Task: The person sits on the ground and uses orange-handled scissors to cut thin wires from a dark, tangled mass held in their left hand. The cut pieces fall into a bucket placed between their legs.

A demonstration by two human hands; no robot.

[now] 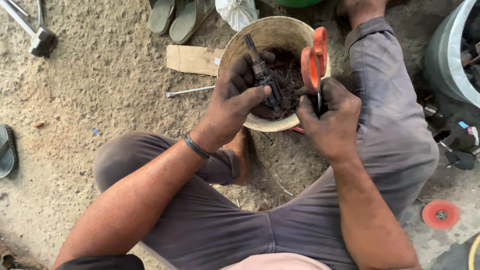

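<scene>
While both hands work above the woven basket, the scene reads as follows.

Left hand: the left hand is clenched around a dark motor armature, thumb pressed across its lower body.
Armature position: held tilted over the basket's opening, its shaft pointing up and away from the person, its lower end close to the right hand.
Right hand: the right hand grips a pair of orange-handled scissors by the blades, handles standing upright above the fist.
Basket contents: a dark tangle of fine wire lies inside.
Basket position: on the sandy ground, between the person's knees.
Left wrist: a black band circles it.
Ground, left of basket: a flat piece of cardboard and a thin metal rod.
Ground, far side: a pair of green sandals.
Ground, right: a red grinding disc.
</scene>
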